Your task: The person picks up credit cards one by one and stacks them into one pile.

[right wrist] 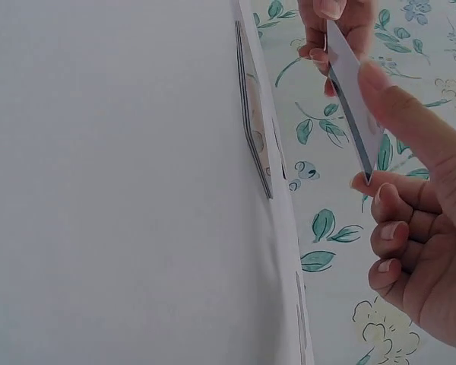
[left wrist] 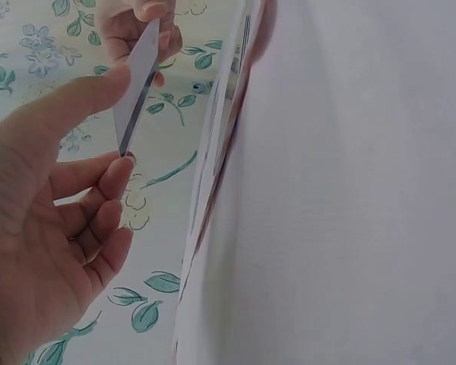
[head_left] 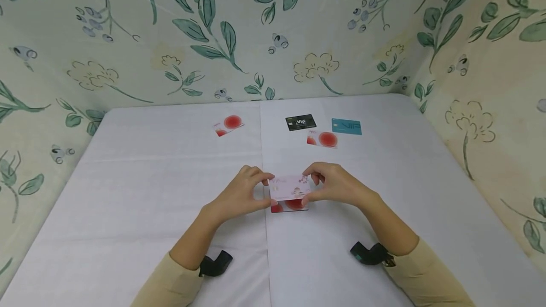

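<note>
A pale pink VIP card [head_left: 290, 186] is held up by its two short ends between both hands. My left hand [head_left: 240, 192] pinches its left end between thumb and fingers. At the other end, my right hand [head_left: 337, 185] pinches it the same way. In the left wrist view the card [left wrist: 137, 84] appears steeply from the side, apart from the table. Below it in the head view shows the lower part of a red and white card [head_left: 294, 205]; its upper part is hidden by the pink one.
Further back lie a black VIP card [head_left: 301, 122], a blue VIP card [head_left: 346, 126] and a white card with a red circle [head_left: 327, 139]. A similar red-circle card [head_left: 229, 125] lies to the left. All rest on a white-covered table [head_left: 149, 193] beside leaf-patterned cloth [head_left: 239, 37].
</note>
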{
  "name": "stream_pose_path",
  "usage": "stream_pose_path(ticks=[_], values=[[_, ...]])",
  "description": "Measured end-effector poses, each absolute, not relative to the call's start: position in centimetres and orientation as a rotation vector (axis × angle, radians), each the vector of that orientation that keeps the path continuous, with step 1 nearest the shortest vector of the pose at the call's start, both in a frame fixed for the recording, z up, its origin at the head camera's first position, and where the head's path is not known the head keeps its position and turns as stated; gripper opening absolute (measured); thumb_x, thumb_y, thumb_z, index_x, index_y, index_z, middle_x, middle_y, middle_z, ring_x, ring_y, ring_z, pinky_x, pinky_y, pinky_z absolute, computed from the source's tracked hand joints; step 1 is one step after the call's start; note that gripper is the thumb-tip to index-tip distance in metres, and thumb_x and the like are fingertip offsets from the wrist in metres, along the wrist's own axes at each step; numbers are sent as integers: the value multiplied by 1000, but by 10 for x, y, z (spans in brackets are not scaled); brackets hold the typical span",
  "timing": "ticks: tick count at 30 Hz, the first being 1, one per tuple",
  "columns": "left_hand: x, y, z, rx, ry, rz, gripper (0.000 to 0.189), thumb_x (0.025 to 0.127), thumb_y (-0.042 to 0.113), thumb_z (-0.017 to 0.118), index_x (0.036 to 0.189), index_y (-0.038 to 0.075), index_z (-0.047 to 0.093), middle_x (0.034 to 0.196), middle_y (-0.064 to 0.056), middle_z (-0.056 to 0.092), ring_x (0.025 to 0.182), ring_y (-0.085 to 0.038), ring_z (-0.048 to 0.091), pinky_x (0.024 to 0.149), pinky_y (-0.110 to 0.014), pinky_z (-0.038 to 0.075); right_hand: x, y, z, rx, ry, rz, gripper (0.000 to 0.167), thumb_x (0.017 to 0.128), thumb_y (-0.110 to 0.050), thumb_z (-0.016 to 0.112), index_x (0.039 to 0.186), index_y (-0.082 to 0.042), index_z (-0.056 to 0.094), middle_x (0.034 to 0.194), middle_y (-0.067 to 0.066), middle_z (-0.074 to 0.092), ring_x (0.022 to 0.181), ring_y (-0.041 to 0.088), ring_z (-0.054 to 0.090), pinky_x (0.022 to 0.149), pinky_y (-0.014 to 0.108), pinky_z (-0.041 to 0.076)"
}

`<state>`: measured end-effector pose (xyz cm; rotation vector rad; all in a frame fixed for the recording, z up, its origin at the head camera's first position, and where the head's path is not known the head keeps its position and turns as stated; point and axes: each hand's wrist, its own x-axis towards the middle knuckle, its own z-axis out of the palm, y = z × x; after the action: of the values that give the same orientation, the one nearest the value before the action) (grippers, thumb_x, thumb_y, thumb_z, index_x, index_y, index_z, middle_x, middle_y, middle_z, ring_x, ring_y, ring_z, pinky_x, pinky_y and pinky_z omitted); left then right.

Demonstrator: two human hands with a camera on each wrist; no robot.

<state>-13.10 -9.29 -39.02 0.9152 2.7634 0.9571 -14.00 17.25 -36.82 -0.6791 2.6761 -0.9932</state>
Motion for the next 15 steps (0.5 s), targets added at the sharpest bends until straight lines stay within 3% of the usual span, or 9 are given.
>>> stream_pose_path(ticks=[15], values=[[-132, -90, -402, 963, 2798, 876, 47, 74, 31, 78, 114, 10, 65, 93, 4, 58, 94, -14, 45, 81, -31, 43, -144, 173, -382, -718, 2696, -853, 59, 60, -39, 88, 105, -8, 66, 76, -3, 49, 74, 13, 47, 59, 22, 40]])
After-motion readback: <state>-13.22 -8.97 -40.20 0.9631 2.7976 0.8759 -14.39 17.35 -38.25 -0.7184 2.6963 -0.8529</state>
